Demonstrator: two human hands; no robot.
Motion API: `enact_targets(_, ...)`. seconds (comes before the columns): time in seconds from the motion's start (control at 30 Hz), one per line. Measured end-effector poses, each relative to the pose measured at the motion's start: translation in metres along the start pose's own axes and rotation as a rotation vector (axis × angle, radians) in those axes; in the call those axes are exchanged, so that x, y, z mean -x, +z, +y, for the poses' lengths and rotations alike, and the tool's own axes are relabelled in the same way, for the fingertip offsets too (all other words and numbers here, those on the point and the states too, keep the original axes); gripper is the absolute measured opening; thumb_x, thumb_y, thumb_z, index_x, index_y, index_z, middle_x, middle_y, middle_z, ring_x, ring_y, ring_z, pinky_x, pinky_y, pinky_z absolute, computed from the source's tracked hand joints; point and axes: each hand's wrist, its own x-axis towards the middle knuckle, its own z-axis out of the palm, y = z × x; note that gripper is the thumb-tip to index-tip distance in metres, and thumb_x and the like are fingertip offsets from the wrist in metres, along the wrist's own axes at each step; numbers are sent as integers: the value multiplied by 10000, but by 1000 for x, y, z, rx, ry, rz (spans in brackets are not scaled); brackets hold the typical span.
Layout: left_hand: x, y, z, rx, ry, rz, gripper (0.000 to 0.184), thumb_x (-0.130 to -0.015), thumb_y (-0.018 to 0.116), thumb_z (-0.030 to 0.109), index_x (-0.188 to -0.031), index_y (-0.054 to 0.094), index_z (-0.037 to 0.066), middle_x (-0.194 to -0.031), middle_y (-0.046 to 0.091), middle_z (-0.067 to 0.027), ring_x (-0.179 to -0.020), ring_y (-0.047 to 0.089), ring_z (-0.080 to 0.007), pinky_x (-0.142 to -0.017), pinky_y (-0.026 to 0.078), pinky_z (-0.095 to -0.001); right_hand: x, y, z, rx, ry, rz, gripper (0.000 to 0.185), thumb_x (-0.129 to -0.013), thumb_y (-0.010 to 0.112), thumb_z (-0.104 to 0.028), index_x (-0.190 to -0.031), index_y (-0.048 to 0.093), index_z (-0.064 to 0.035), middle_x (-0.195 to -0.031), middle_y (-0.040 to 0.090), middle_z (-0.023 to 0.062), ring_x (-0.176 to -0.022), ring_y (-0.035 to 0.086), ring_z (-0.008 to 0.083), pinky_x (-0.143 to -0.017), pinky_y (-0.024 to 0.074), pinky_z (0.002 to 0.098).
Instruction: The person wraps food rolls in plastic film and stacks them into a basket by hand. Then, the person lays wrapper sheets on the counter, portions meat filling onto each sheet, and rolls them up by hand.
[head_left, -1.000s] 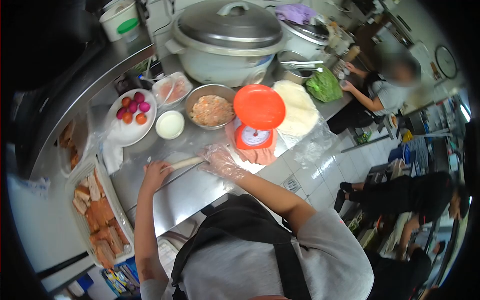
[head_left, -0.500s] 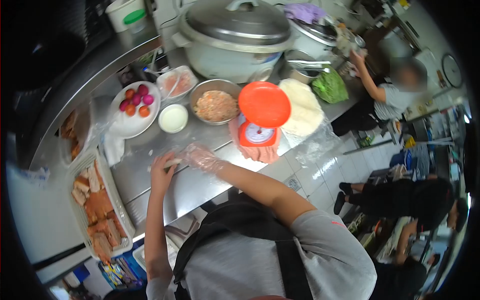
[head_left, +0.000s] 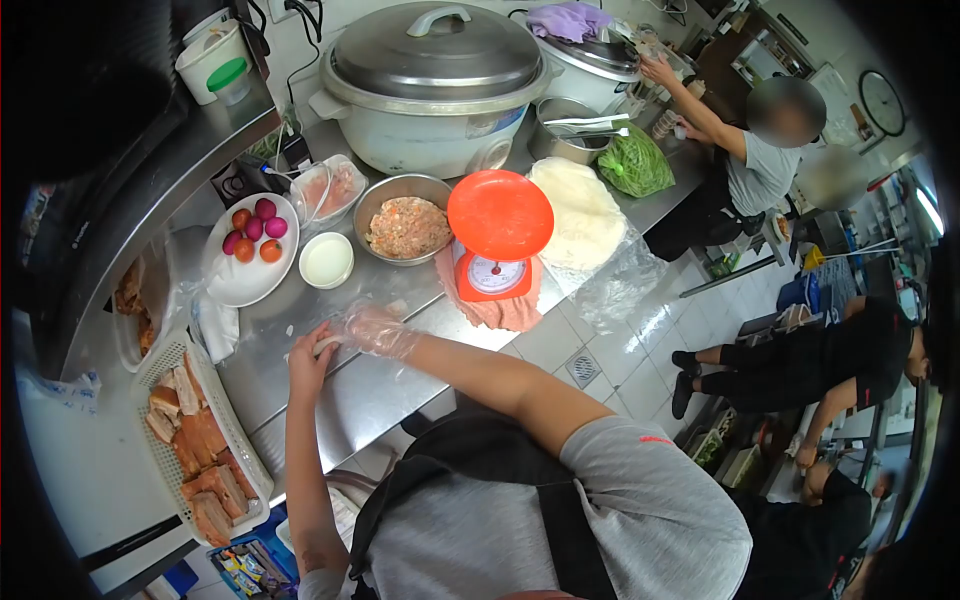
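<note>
Over the steel counter, my bare left hand [head_left: 308, 358] pinches a small pale, dough-like piece [head_left: 325, 346]. My right hand [head_left: 378, 332], in a clear plastic glove, meets it from the right with fingers bent at the same piece; the glove's shine blurs the exact grip. Just beyond my hands stands a small white bowl [head_left: 327, 261] of white contents. Behind it, a metal bowl [head_left: 372, 192] holds minced filling [head_left: 408, 228]. An orange kitchen scale [head_left: 497, 277] with a round orange pan [head_left: 500, 212] sits on a pink cloth [head_left: 510, 314].
At left are a white basket [head_left: 262, 478] of cooked meat slabs and an oval plate [head_left: 240, 292] of red and purple balls. A large lidded pot [head_left: 430, 130], white sheets [head_left: 580, 215] and bagged greens [head_left: 636, 163] lie beyond. Co-workers [head_left: 750, 165] stand at right.
The camera view has shifted, so the counter items sit further left. My hands remain together at the pale piece. The co-worker at the far counter has shifted arm position.
</note>
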Motion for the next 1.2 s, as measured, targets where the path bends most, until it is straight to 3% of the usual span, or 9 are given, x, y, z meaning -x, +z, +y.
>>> enact_targets(0.1,-4,-2,-3,-19,23,-32,476,-837,744,61,-1304,666,101,-1023,747,-97,-939,656,-261,-895,502,-374,14,-5,19,91,9,-123,249,-847,691,-246,-1019,700,-66,-811,659,183,-752,649,374,-698,518,483)
enact_targets(0.2,-8,-4,-4,13,-10,-73,474,-837,744,69,-1304,666,101,-1021,752,-98,-920,656,-258,-892,502,-368,36,-36,14,-160,302,-55,238,-874,677,-237,-1055,707,-84,-824,654,184,-778,654,367,-703,519,480)
enact_targets(0.3,-9,-7,-2,38,-23,-98,467,-841,738,69,-1302,665,94,-1021,753,-100,-926,666,-266,-891,506,-369,65,-35,38,52,40,107,187,-910,631,-221,-1025,709,-96,-763,646,162,-744,660,365,-633,509,523)
enact_targets(0.4,-14,-6,-5,76,7,-152,451,-852,722,81,-1299,663,90,-1024,748,-111,-953,681,-278,-887,514,-377,77,-72,28,19,364,-123,255,-889,663,-285,-1035,697,-80,-829,677,161,-771,669,371,-702,524,521)
enact_targets(0.5,-18,-11,-15,54,-27,-179,432,-866,695,111,-1297,661,95,-1042,734,-134,-983,697,-292,-878,526,-379,67,-99,18,52,418,-171,398,-839,719,-361,-1134,694,-94,-976,704,158,-902,669,365,-858,507,508)
enact_targets(0.53,-20,-13,-19,-6,11,-199,469,-871,716,96,-1333,646,137,-1093,743,-100,-1003,711,-223,-902,531,-335,51,-118,1,104,479,-226,431,-814,749,-352,-1165,696,-108,-1028,706,153,-957,661,357,-912,494,498)
enact_targets(0.73,-35,-17,-21,151,-103,-321,445,-837,721,96,-1279,672,87,-978,751,-96,-913,706,-213,-849,533,-344,10,-54,-20,-51,76,51,464,-739,814,-198,-1184,705,-123,-1086,699,118,-1049,625,324,-969,474,451)
enact_targets(1.03,-1,-14,11,17,29,109,622,-793,794,114,-1380,606,194,-1054,753,-14,-950,648,-254,-937,496,-384,1,-33,-5,-261,216,-117,357,-869,717,-208,-1218,707,-134,-1047,710,145,-1024,651,352,-931,500,452)
enact_targets(1.2,3,-12,7,98,-40,108,648,-791,806,140,-1398,583,185,-1065,752,-11,-998,634,-251,-969,478,-390,-14,-39,7,-185,306,-299,316,-894,686,-221,-1193,717,-122,-1053,707,159,-1007,650,358,-913,501,448)
